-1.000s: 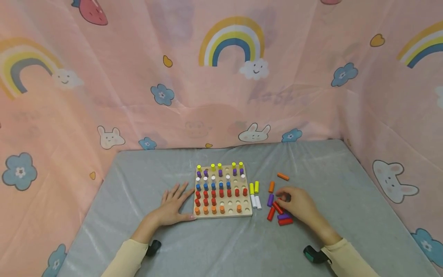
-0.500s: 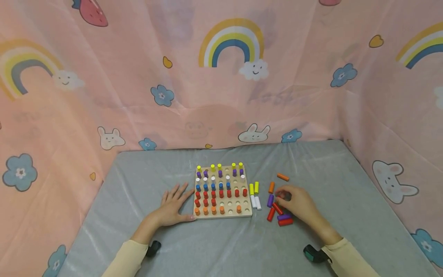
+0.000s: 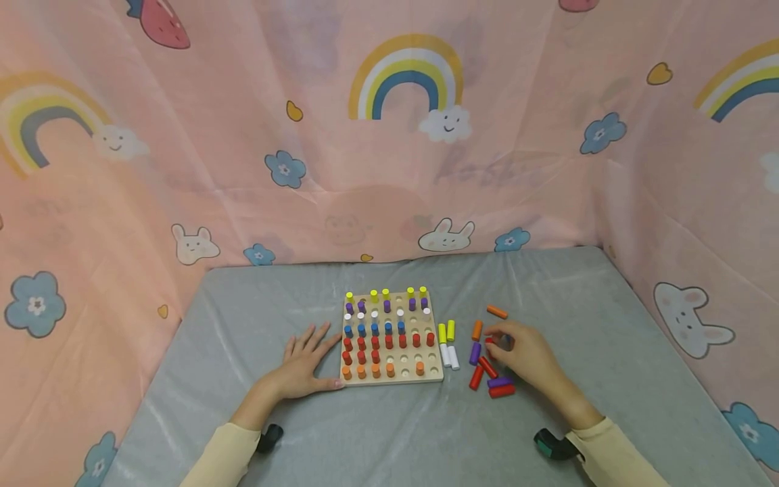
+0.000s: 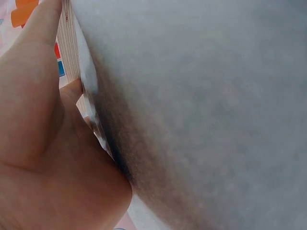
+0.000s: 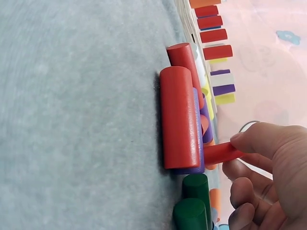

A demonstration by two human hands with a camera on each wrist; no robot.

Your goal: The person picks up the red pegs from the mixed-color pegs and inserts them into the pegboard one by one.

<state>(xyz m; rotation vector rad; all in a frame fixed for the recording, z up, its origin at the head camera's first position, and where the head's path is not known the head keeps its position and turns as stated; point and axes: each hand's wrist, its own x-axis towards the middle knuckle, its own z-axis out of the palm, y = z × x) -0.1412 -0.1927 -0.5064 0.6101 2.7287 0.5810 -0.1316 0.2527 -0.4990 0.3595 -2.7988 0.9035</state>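
Observation:
A wooden pegboard [image 3: 392, 377] lies on the grey table, with rows of coloured pegs standing in its holes. My left hand [image 3: 302, 368] rests flat beside it, fingers spread, thumb and a fingertip at its left edge. To the right of the board, my right hand [image 3: 525, 352] pinches a red peg [image 5: 223, 152] between thumb and fingers over the loose pegs. Close by lie a thick red peg [image 5: 180, 120], a purple peg [image 3: 475, 353] and more red ones. In the right wrist view two green pegs [image 5: 195, 184] appear; the head view does not show them.
Two yellow pegs [image 3: 450, 330] and two white pegs [image 3: 454, 357] lie along the board's right side. Orange pegs [image 3: 497, 312] lie farther back. Several holes hold no peg. A pink patterned cloth [image 3: 389, 169] hangs behind and beside the table.
The right hand has shifted slightly, and the end of a red peg now shows between its thumb and fingers. The left hand stays where it was.

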